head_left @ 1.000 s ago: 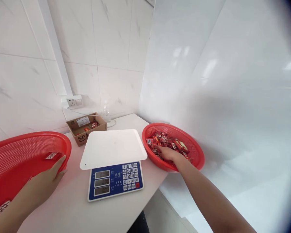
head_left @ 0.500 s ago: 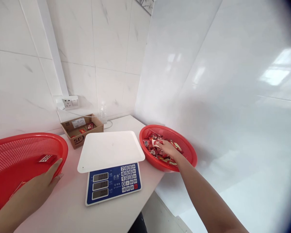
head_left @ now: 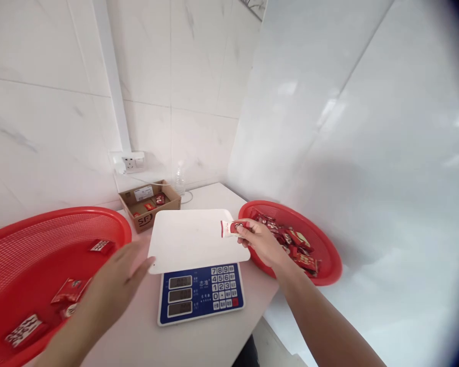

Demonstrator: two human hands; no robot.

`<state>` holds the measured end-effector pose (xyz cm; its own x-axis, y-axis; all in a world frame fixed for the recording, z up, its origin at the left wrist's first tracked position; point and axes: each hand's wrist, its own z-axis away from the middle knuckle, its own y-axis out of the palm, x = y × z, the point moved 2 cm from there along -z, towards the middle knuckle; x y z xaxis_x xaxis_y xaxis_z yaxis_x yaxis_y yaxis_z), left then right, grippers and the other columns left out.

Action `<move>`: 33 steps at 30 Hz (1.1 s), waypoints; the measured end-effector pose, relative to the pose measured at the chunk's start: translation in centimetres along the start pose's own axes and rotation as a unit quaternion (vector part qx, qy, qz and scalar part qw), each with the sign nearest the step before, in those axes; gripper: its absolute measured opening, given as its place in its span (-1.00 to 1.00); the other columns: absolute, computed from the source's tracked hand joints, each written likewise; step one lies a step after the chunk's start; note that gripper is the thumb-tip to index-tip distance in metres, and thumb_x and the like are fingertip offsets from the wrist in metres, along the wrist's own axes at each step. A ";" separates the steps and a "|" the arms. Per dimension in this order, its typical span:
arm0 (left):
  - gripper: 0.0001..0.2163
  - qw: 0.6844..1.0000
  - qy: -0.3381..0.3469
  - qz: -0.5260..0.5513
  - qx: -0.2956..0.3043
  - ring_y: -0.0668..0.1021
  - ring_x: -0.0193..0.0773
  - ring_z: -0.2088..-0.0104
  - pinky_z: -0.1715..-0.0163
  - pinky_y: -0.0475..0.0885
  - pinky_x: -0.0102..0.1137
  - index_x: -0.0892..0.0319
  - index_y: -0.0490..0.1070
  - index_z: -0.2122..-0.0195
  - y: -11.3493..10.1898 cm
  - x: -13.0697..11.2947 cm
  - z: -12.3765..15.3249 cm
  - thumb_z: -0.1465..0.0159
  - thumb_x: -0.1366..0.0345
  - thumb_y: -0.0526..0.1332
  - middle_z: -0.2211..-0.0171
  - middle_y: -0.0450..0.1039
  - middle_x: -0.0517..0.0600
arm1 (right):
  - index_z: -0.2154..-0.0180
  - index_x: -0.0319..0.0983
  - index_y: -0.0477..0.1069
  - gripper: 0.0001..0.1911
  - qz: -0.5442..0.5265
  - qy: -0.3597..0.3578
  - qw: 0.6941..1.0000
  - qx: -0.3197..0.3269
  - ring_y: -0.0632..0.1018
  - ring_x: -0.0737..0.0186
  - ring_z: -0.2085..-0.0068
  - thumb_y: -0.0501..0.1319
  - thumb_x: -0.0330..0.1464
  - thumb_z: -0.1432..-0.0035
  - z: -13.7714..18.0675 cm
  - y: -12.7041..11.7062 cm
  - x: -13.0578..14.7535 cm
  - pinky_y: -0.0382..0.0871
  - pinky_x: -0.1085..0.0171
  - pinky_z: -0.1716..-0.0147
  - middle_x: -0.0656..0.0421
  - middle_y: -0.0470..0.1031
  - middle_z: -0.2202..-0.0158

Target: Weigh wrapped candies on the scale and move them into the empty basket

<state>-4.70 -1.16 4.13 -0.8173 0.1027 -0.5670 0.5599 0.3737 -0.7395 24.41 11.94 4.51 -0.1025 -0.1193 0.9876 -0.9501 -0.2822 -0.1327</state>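
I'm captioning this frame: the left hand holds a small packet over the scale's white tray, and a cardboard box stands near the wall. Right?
Not quite: the head view shows the right hand holding the packet over the tray; the rest stands.

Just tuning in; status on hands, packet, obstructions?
Right hand holding red-and-white packet over white tray. Left hand open, near left basket. Nothing seen blocking.

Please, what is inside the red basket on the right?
The right basket holds piled red packets. The right hand hides part of its inside; whatever lies under the top packets is covered.
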 end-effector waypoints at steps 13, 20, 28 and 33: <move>-0.81 0.913 -0.122 0.376 0.104 0.46 -0.35 0.45 0.35 0.43 -0.39 0.15 0.34 0.41 5.8 -4.4 -3.5 -0.17 0.13 0.13 0.47 0.41 -0.12 | 0.28 -0.24 0.38 -0.72 -0.049 0.030 0.990 0.126 0.45 0.35 0.40 0.18 -0.16 -0.07 1.5 7.7 -0.8 0.30 0.34 0.45 0.16 0.45 0.30; -0.82 0.918 -0.128 0.359 0.111 0.47 -0.32 0.46 0.39 0.45 -0.37 0.14 0.34 0.32 6.9 -4.3 -3.7 -0.16 0.15 0.11 0.51 0.40 -0.12 | 0.45 -0.22 0.31 -0.81 0.033 0.023 0.997 0.073 0.43 0.34 0.46 0.15 -0.22 -0.05 0.6 6.4 -1.6 0.26 0.35 0.50 0.25 0.40 0.51; -0.81 0.952 -0.111 0.280 0.058 0.48 -0.23 0.19 0.25 0.38 -0.34 0.06 0.35 0.17 5.7 -4.8 -2.3 -0.21 0.19 0.10 0.16 0.44 -0.02 | 0.03 -0.15 0.26 -0.63 0.163 -0.025 0.986 -0.001 0.47 0.29 0.42 0.10 -0.38 -0.07 -2.6 6.5 -3.4 0.33 0.28 0.39 0.28 0.45 0.47; -0.80 0.959 -0.071 0.265 0.065 0.50 -0.23 0.23 0.20 0.39 -0.32 0.06 0.41 0.23 4.8 -5.8 -1.0 -0.23 0.14 0.08 0.24 0.49 -0.05 | 0.14 -0.21 0.42 -0.73 0.329 -0.085 0.940 0.018 0.47 0.18 0.14 0.09 -0.42 -0.10 -3.5 7.7 -3.2 0.30 0.18 0.11 0.08 0.48 0.14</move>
<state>2.65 0.98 4.23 -0.3905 0.1163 -0.9132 0.9119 0.1849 -0.3664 16.43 13.50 0.61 -0.6130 -0.4290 0.6635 -0.6872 -0.1250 -0.7157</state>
